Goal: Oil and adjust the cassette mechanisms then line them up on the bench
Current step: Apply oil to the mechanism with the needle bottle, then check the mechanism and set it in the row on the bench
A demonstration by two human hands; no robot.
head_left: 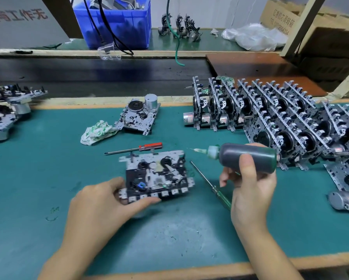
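Cassette mechanism (156, 174) flat on green bench mat (48, 158), lower centre of frame, key row toward viewer. Left hand (100, 201) gripping its near-left corner, thumb along front edge under keys, fingers curled at left side. Right hand (250, 186) right of centre, wrapped round dark oil bottle (248, 157), thumb over bottle body. Bottle held roughly level, needle tip (195, 149) pointing left, hovering just above right rear corner of mechanism, not touching. Green-handled screwdriver (210, 183) lying on mat just right of mechanism, shaft angled up-left, handle partly hidden behind right hand. Red-handled screwdriver (134, 149) lying just behind mechanism, tip left. Second mechanism (138, 117) upper centre, motor side up, tilted. White-and-green rag (97, 132) crumpled just left of that one, touching its corner. Rows of upright mechanisms (270, 114) filling right side of frame, standing on edge, packed close, motors toward viewer. One more lying flat at far lower right (345, 199), partly cut off by frame edge. Pile of mechanisms (5, 110) at left edge, stacked loosely. Blue plastic bin (117, 23) top centre on back shelf, black cables draped over front. Three small mechanisms (179, 25) standing right of bin. Clear plastic bag (254, 37) upper right. Cardboard box (315, 23) top right corner. Brown board (260, 73) behind upright rows. Green wire (177, 45) hanging from top centre.
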